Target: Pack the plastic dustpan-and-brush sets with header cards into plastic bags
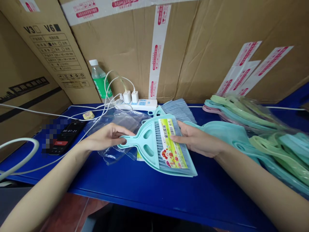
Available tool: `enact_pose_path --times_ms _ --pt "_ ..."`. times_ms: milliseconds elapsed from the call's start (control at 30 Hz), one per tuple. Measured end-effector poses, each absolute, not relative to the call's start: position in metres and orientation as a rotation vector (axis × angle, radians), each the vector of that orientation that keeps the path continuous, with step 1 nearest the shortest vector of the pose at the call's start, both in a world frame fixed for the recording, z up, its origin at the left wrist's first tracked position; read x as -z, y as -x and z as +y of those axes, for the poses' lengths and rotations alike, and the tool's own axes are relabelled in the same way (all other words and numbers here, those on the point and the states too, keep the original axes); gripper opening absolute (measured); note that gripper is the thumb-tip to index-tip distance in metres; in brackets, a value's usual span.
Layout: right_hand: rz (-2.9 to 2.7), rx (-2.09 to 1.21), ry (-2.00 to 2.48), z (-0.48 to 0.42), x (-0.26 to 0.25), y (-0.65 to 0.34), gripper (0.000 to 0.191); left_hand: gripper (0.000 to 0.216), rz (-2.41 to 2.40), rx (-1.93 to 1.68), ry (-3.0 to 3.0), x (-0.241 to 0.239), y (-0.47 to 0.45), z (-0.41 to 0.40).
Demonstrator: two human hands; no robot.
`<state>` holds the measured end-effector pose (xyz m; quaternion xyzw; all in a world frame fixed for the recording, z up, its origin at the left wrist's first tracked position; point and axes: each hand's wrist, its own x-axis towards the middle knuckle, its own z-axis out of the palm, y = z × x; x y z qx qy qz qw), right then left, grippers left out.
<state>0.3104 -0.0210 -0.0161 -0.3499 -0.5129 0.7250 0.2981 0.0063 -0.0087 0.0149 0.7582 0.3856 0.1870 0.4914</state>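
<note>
Blue table (pixel 145 190) is taking up the foreground, smooth and glossy, with tan cardboard boxes (pixel 120 48) standing along its back, taped with white-and-red strips

Dustpan (pixel 149 141) is lying flat near the table's middle: teal hard plastic, fan-shaped, with a short handle pointing left and two oval slots. Brush (pixel 159 135) with fine grey-blue bristles is sitting inside it. Card (pixel 171 145) is lying on top of the bristles, a glossy yellow-green paper strip with a barcode and cartoon print

Left hand (pixel 108 137) is grasping the dustpan handle, fingers curled round its end. Right hand (pixel 198 140) is pinching the dustpan's right side, thumb pressing on the card edge, fingers mostly straight

Bag (pixel 125 120) is lying crumpled under and behind the handle, clear thin plastic, touching the left hand. Second brush (pixel 181 109) is lying just behind the dustpan, bristles fanning out

Pile (pixel 265 129) of bagged sets in teal, green and pink is stacking up at the right, handles pointing left, shiny wrap over them

Power strip (pixel 142 104) is sitting at the back with two white chargers (pixel 130 96) plugged in and thin white cords trailing left. Bottle (pixel 100 80), clear plastic with green label and white cap, is standing upright beside it. Phone (pixel 65 137) is lying at the left, showing a timer. Thick white cable (pixel 21 151) is looping at the far left
</note>
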Motion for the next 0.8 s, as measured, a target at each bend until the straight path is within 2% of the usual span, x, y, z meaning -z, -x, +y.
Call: enact_pose_path --times_ms 567,800 --pt "-1.388 -1.932 1.044 -0.0192 0.0170 -0.3135 0.066 0.029 0.941 -0.458 -1.804 -0.0081 -0.0086 -0.0091" --pt "-1.345 -1.952 1.075 -0.0220 0.0108 -0.3099 0.043 0.029 0.927 -0.458 -1.787 -0.0077 -0.0085 -0.0088"
